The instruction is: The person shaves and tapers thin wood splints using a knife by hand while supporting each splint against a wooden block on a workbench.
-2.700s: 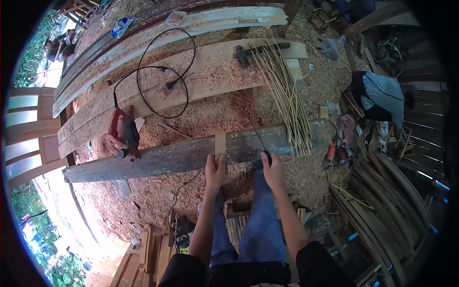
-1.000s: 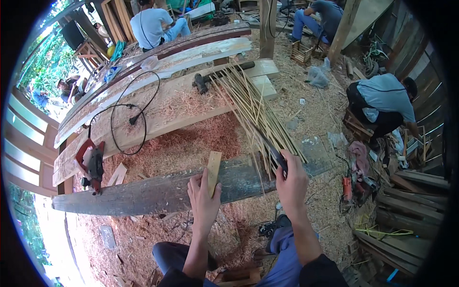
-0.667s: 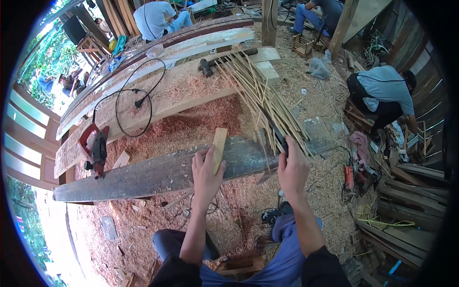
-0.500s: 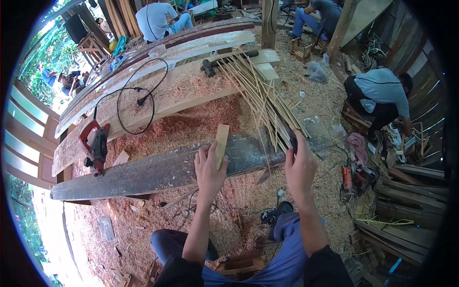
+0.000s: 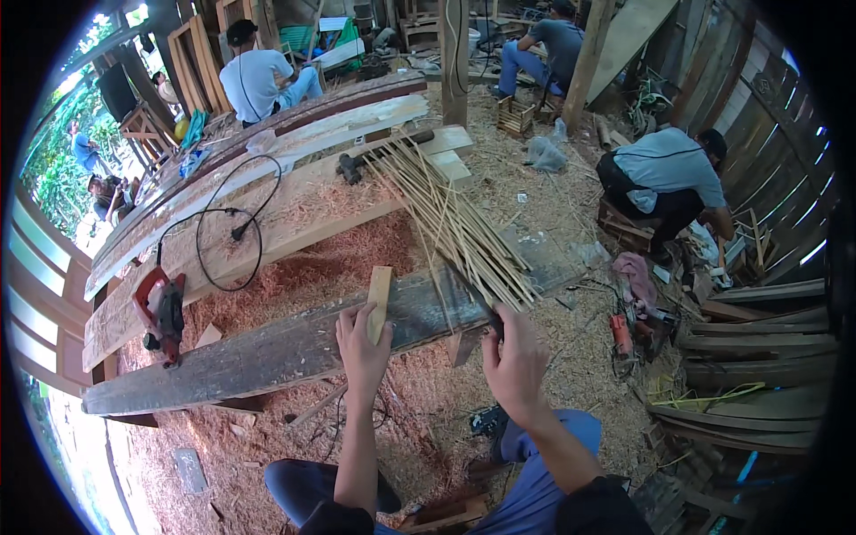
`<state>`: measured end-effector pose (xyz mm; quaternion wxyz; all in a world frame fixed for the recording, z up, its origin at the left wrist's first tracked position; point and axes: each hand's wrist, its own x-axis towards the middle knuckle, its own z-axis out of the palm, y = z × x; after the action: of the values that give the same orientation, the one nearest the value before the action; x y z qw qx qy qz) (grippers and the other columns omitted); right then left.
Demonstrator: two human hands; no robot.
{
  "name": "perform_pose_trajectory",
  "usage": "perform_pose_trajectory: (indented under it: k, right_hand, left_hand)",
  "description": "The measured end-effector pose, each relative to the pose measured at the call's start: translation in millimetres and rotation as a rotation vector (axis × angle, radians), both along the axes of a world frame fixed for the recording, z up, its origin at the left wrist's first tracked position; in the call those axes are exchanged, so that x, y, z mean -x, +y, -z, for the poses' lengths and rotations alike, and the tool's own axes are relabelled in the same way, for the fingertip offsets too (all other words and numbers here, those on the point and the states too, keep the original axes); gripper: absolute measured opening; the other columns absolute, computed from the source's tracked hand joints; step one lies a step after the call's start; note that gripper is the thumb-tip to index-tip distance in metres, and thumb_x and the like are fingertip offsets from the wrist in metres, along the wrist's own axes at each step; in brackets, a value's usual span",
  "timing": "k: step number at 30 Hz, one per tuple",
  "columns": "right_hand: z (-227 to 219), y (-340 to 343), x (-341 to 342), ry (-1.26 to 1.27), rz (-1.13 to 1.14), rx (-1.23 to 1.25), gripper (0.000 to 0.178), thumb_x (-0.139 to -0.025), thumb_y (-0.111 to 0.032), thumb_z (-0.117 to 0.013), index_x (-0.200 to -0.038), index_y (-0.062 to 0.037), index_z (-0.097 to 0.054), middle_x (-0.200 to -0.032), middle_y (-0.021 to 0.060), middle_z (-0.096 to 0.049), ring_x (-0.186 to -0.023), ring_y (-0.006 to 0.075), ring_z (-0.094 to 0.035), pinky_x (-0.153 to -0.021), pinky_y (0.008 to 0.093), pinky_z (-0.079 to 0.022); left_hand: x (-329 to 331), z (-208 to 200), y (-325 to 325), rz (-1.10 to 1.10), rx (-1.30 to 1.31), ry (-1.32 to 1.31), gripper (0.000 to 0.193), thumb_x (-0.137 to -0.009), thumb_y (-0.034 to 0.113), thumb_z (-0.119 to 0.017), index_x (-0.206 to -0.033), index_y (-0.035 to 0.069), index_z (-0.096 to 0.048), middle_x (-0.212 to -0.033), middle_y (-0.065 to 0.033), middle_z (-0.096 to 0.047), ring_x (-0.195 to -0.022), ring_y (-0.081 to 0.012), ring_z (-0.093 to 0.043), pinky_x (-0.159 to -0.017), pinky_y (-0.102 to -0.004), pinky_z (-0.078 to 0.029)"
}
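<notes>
Left fingers [image 5: 353, 325] clamp a wood strip [image 5: 381, 292], right fingers [image 5: 514, 323] a dark tool [image 5: 488, 313]; best angle its tip toward eleven o'clock.

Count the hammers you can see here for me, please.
1: a dark hammer on the pale plank, its handle partly covered by the thin strips ahead of your right hand. Others may be hidden in the clutter.

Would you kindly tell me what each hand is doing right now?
Left hand: closed, holding a flat, pale-yellow wooden strip.
Right hand: closed, holding a long, narrow, dark tool.
</notes>
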<state>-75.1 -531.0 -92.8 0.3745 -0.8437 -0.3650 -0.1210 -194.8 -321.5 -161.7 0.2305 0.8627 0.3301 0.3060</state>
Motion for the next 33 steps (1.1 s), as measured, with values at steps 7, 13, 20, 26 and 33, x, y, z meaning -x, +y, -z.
perform_pose_trajectory:
  k: [7,13,20,26,33]
  right_hand:
    - [-20,-28,18,-0.115,-0.017,0.026,0.048,-0.083,-0.006,-0.065,-0.130,-0.0057,-0.054,-0.087,0.0117,-0.055,-0.070,0.0296,-0.061,-0.056,0.0415,-0.047]
    - [-26,-54,42,-0.119,0.008,0.103,0.048,-0.084,-0.009,-0.064,-0.131,-0.0064,-0.054,-0.089,0.0118,-0.054,-0.069,0.0296,-0.062,-0.055,0.0419,-0.047]
    - [-10,-65,74,-0.098,-0.039,0.032,0.053,-0.083,-0.007,-0.064,-0.135,-0.0039,-0.052,-0.091,0.0133,-0.054,-0.070,0.0308,-0.061,-0.055,0.0425,-0.048]
    - [-2,-51,98,-0.035,-0.216,-0.142,0.057,-0.084,-0.001,-0.062,-0.139,-0.0011,-0.047,-0.096,0.0169,-0.057,-0.076,0.0343,-0.063,-0.060,0.0454,-0.049]
    - [-10,-31,138,0.116,-0.430,-0.364,0.054,-0.089,-0.001,-0.059,-0.140,0.0005,-0.041,-0.099,0.0187,-0.060,-0.078,0.0352,-0.065,-0.063,0.0427,-0.050]
  left_hand:
    - [-5,-8,-6,-0.050,-0.002,0.001,0.040,-0.083,0.012,-0.073,-0.121,0.004,-0.063,-0.114,-0.0188,-0.058,-0.108,-0.0385,-0.054,-0.097,-0.0475,-0.044]
    - [14,-15,-26,-0.121,-0.132,0.003,0.038,-0.084,0.014,-0.073,-0.120,0.005,-0.064,-0.115,-0.0175,-0.059,-0.110,-0.0369,-0.055,-0.097,-0.0457,-0.045]
    - [42,-60,-123,0.222,0.231,-0.170,0.024,-0.095,0.009,-0.065,-0.118,0.003,-0.065,-0.117,-0.0133,-0.064,-0.104,-0.0220,-0.060,-0.091,-0.0348,-0.047]
    - [52,-59,-152,0.379,0.801,-0.391,0.026,-0.103,0.007,-0.056,-0.128,0.000,-0.058,-0.110,-0.0076,-0.067,-0.101,-0.0140,-0.063,-0.091,-0.0299,-0.049]
    - [83,-82,-129,0.300,1.079,-0.571,0.032,-0.104,0.012,-0.058,-0.134,0.000,-0.053,-0.101,-0.0043,-0.068,-0.093,-0.0092,-0.064,-0.084,-0.0248,-0.053]
